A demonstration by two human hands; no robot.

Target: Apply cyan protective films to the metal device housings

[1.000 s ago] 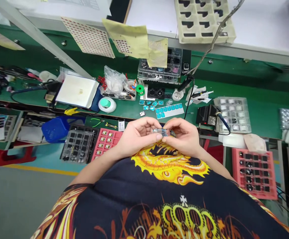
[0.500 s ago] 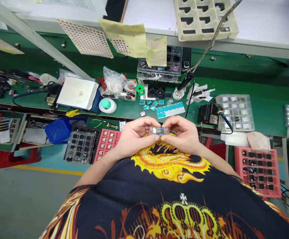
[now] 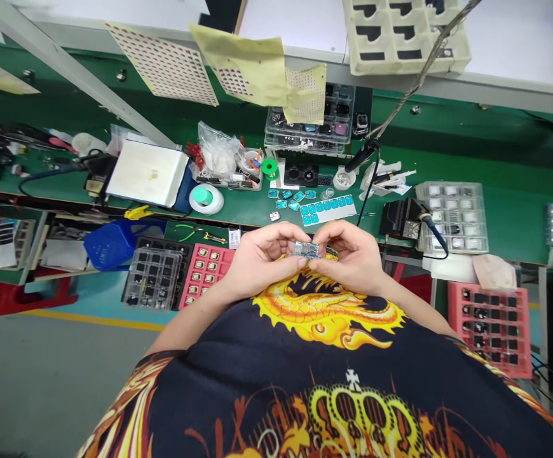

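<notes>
Little has moved. The left hand (image 3: 257, 261) and right hand (image 3: 353, 257) are together, pinching a tiny blue-and-silver circuit board (image 3: 306, 249) by its ends, over the black dragon shirt (image 3: 324, 343). It looks light, stiff and easy to break, so hold its edges.

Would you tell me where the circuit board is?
The circuit board is mid-frame in the head view, pinched between left hand and right hand, above the dragon print.

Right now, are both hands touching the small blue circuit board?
Touching. In the head view, the left hand and the right hand pinch the small blue circuit board by its ends.
</notes>
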